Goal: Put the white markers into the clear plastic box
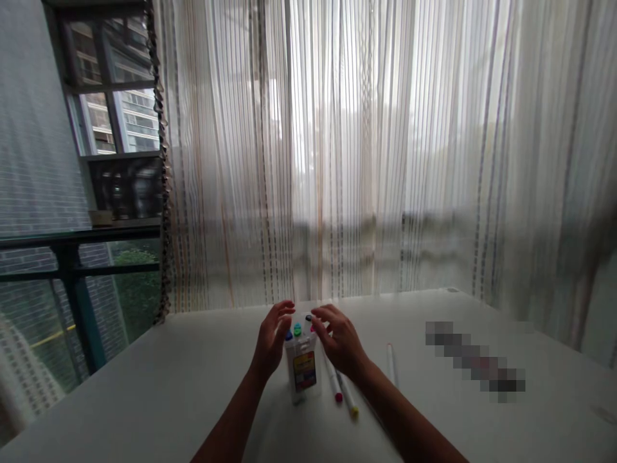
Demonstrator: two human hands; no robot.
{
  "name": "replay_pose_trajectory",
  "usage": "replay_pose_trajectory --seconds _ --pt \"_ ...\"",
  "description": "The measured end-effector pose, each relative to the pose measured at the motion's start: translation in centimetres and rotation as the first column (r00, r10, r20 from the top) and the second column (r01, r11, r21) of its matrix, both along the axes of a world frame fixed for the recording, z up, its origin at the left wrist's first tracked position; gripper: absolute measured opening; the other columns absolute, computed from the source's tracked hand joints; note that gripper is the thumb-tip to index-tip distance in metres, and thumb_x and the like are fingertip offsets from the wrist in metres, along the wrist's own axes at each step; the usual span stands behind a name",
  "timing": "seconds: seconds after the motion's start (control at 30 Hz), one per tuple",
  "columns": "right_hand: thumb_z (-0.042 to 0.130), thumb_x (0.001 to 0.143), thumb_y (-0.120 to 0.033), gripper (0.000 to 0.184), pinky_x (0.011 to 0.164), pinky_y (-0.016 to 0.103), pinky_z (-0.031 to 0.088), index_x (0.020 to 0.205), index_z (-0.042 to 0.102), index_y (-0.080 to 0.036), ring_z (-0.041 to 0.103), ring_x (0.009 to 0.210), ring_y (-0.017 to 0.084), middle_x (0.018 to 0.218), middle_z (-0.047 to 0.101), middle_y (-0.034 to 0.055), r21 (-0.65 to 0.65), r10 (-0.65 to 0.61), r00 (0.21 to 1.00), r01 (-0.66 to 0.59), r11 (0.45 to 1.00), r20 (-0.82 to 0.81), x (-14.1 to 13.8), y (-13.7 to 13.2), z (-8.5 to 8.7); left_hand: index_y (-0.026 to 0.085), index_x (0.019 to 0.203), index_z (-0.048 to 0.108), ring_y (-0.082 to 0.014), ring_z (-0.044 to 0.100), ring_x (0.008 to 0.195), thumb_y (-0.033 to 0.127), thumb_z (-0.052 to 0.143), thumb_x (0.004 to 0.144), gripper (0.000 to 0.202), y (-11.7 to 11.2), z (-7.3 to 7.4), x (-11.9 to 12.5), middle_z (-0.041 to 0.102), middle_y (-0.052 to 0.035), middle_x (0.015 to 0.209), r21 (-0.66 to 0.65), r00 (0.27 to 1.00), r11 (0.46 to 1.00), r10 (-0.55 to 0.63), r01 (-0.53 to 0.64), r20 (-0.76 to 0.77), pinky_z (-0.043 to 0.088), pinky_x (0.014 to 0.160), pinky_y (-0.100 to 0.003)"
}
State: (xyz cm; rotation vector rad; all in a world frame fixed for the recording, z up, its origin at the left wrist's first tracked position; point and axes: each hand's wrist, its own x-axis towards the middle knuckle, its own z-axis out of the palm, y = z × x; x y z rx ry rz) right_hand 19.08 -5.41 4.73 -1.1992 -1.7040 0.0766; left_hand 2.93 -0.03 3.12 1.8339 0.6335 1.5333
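Observation:
A clear plastic marker case [303,393] with a dark printed label stands upright on the white table. Markers with blue, green and black caps stick up from its top, along with a bit of pink. On the case's left side is my left hand [270,339], fingers apart and curved, close to the blue cap [288,335]. My right hand [341,337] is at the right of the case, thumb and fingers spread around the black [308,317] and pink caps. Whether its fingertips touch them I cannot tell. Neither hand visibly holds anything.
A red-capped marker [336,384] and a yellow-capped marker [352,401] lie beside the case, partly under my right arm. Another white marker [391,364] lies farther right. A blurred-out long object [475,359] is on the table's right side. Behind the table [207,360] hangs a sheer curtain [337,161].

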Motion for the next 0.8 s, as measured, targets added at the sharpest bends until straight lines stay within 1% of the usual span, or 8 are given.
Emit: replay_pose_trajectory --seconds 0.1,0.17,0.27,0.37,0.53,0.6,0.7,0.8 --pt "0.042 0.091 -0.035 0.036 0.099 0.036 0.041 0.118 0.059 -0.018 0.052 0.115 0.021 0.123 0.058 0.0113 -0.002 0.051 0.998 -0.051 0.999 0.043 -1.1 -0.2 -1.3 0.02 0.109 0.057 -0.0256 0.057 0.107 0.053 0.047 0.085 0.042 -0.4 -1.6 -0.2 0.058 -0.0098 0.117 0.045 0.997 0.996 0.083 -0.083 -0.002 0.043 0.093 -0.038" --pt "0.042 0.091 -0.036 0.045 0.102 0.038 0.04 0.131 0.049 -0.017 0.048 0.122 0.022 0.133 0.051 0.0127 -0.02 0.068 0.997 -0.067 0.998 0.04 -1.3 -0.3 -2.6 0.02 0.116 0.053 -0.0259 0.057 0.107 0.054 0.047 0.084 0.046 -0.7 -2.5 -0.4 0.057 -0.0101 0.12 0.039 0.997 0.996 0.083 -0.082 -0.004 0.044 0.094 -0.038" --pt "0.044 0.089 -0.037 0.057 0.095 0.039 0.046 0.141 0.034 -0.015 0.051 0.117 0.024 0.132 0.051 0.0146 -0.053 0.076 0.996 -0.074 0.996 0.04 -1.1 -0.3 -4.2 0.021 0.127 0.041 -0.0276 0.055 0.113 0.056 0.049 0.083 0.057 -1.0 -3.1 -0.7 0.051 -0.0129 0.13 0.003 1.0 1.0 0.014 -0.014 0.022 0.044 0.094 -0.039" --pt "0.046 0.088 -0.038 0.067 0.088 0.039 0.049 0.146 0.022 -0.013 0.056 0.108 0.025 0.128 0.054 0.0165 -0.068 0.08 0.995 -0.076 0.995 0.056 -1.0 -0.2 -5.0 0.021 0.135 0.031 -0.0302 0.049 0.122 0.059 0.052 0.08 0.07 -0.9 -3.3 -0.7 0.043 -0.016 0.138 -0.026 0.998 0.999 -0.026 0.028 0.055 0.04 0.1 -0.043" --pt "0.047 0.087 -0.041 0.071 0.082 0.038 0.051 0.147 0.018 -0.014 0.06 0.097 0.023 0.123 0.058 0.0159 -0.07 0.087 0.994 -0.082 0.994 0.069 -1.0 -0.4 -5.1 0.021 0.143 0.008 -0.0298 0.058 0.113 0.053 0.065 0.073 0.095 -0.8 -3.5 -0.8 0.049 -0.0189 0.133 -0.175 0.975 0.961 -0.199 0.213 0.094 0.042 0.1 -0.045" --pt "0.048 0.087 -0.04 0.07 0.081 0.037 0.051 0.146 0.02 -0.014 0.062 0.094 0.023 0.117 0.061 0.0151 -0.086 0.07 0.995 -0.064 0.994 0.066 -1.1 -0.6 -5.1 0.021 0.142 0.009 -0.0301 0.058 0.112 0.046 0.071 0.07 0.098 -0.7 -3.5 -0.9 0.049 -0.0191 0.133 -0.222 0.97 0.945 -0.223 0.24 0.097 0.044 0.099 -0.045" --pt "0.049 0.086 -0.038 0.069 0.079 0.036 0.052 0.145 0.022 -0.015 0.062 0.089 0.022 0.112 0.062 0.0142 -0.086 0.046 0.997 -0.041 0.995 0.061 -1.2 -0.6 -5.2 0.021 0.136 0.021 -0.0295 0.06 0.11 0.036 0.076 0.067 0.09 -0.6 -3.4 -0.9 0.052 -0.0173 0.13 -0.264 0.976 0.94 -0.203 0.216 0.078 0.046 0.097 -0.044" --pt "0.049 0.087 -0.032 0.066 0.079 0.037 0.052 0.145 0.022 -0.017 0.061 0.091 0.022 0.116 0.06 0.014 0.009 0.061 0.997 -0.061 0.998 0.047 -1.3 -0.5 -5.4 0.022 0.13 0.028 -0.0276 0.062 0.105 0.032 0.078 0.064 0.083 -0.6 -3.3 -0.8 0.057 -0.0135 0.124 -0.274 0.982 0.943 -0.173 0.188 0.077 0.049 0.092 -0.04"
